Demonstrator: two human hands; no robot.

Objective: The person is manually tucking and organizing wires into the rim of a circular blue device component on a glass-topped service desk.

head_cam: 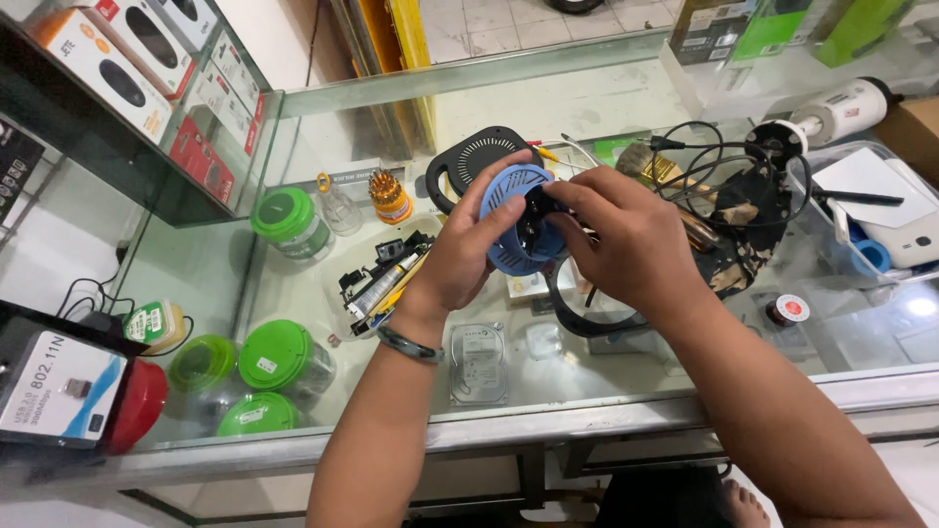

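Left edge: a white box with a blue stripe (54, 386) is sitting beside a red lid (137, 403) at the bench's near corner.
Green tubs: four green-lidded tubs (276, 356) are standing on the glass bench (548, 391), three near the front and one further back.
Small tools: a screwdriver bit set (389, 196) is standing upright behind a cluster of pens and black parts (383, 279).
Left hand (468, 252): it is cupping the blue grille cover (509, 230) from the left, fingers curled tight around its rim; a dark bracelet (409, 343) is circling the wrist.
Right hand (626, 240): its fingertips are pinching a small black part (539, 207) at the cover's centre.
Where it is: the cover is being held in the air above the bench, in front of a black grille piece (469, 156).
Progress: the device seems to be lying in pieces, with a black ring (577, 318) loose below the hands, so much work looks left.
Right side: tangled black cables (719, 161) and a white camera (841, 110) are lying beyond.
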